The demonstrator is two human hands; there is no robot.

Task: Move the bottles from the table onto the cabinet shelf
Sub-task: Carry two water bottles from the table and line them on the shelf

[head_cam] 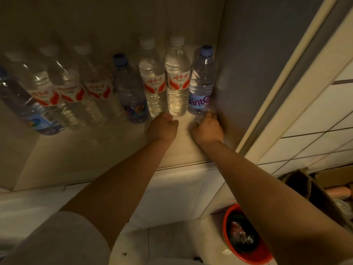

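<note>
Upright, bottles [201, 81] caps up

Red "娃哈哈" on white-capped bottle [177, 77] and neighbour [154, 83]; purple "ante", partly hidden, on blue-capped bottle [202, 83].

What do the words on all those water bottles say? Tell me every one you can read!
"娃哈哈" in red, on the white-capped bottle at the middle right.
"娃哈哈" again, on the white-capped bottle beside it.
"娃哈哈", blurrier, on a tilted bottle further left.
"ante", big white letters cut off at both ends, on the blue-capped bottle at the far right.
Small print under the red words, and the labels on the far-left bottles, are too blurred to read.
</note>
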